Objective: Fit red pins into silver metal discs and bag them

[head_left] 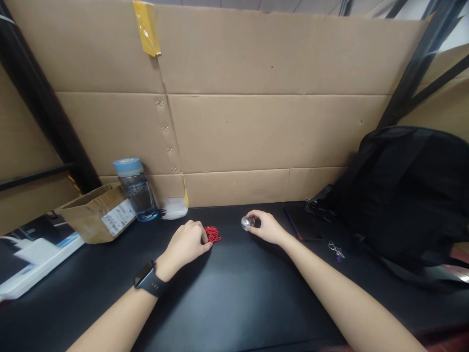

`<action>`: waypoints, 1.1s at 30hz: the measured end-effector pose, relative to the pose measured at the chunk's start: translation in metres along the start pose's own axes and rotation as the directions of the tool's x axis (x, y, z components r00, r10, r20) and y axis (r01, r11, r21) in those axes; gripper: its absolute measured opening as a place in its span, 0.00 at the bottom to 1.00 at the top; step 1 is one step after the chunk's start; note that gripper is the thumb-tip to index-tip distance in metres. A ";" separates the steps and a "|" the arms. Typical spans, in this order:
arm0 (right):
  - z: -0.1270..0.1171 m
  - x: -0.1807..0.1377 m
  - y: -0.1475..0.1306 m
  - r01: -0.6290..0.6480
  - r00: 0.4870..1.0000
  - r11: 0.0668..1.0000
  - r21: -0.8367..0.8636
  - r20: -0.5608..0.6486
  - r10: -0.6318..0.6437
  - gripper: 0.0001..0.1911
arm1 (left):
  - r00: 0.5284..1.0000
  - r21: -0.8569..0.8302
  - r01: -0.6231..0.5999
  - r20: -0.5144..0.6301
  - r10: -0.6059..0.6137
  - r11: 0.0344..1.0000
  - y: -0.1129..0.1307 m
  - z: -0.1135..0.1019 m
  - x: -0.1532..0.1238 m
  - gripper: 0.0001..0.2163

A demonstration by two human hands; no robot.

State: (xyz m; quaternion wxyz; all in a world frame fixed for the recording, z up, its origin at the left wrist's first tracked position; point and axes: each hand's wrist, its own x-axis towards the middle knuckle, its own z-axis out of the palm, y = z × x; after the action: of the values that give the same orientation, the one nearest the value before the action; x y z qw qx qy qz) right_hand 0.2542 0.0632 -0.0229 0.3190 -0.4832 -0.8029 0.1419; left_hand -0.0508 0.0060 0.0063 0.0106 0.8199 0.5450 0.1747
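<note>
On the black tabletop, my left hand rests with curled fingers against a small bundle of red cord. Its fingertips are partly hidden, and the bundle sticks out past them on the right. My right hand grips a small, shiny, round silver object between thumb and fingers, a short way to the right of the cord. The exact kind of the silver object is too small to make out. A black watch is on my left wrist.
A blue-lidded water bottle and a cardboard box stand at the left, near a white power strip. To the right lie a dark flat notebook-like item, a small keychain and a black backpack. Cardboard walls the back.
</note>
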 end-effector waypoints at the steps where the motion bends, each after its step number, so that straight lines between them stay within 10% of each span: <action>1: -0.001 0.000 0.000 0.009 1.000 1.000 0.018 -0.009 -0.009 0.15 | 1.000 0.000 0.000 0.002 0.000 1.000 0.000 0.002 0.000 0.06; 18: 0.005 -0.001 -0.013 0.044 0.996 0.982 0.184 -0.090 -0.028 0.24 | 0.966 -0.294 -0.058 -0.259 -0.021 0.954 0.003 -0.013 0.003 0.11; 33: 0.016 -0.027 -0.069 0.311 0.950 0.917 0.250 -0.073 -0.302 0.33 | 0.960 -0.182 -0.026 -0.278 -0.026 0.983 0.021 -0.005 0.001 0.12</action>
State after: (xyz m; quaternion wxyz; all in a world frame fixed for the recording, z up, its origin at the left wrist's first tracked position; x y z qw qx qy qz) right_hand 0.2056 0.0074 -0.0077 0.4107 -0.3082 -0.8378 0.1855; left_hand -0.0330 -0.0028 0.0155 0.0096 0.7826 0.5225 0.3382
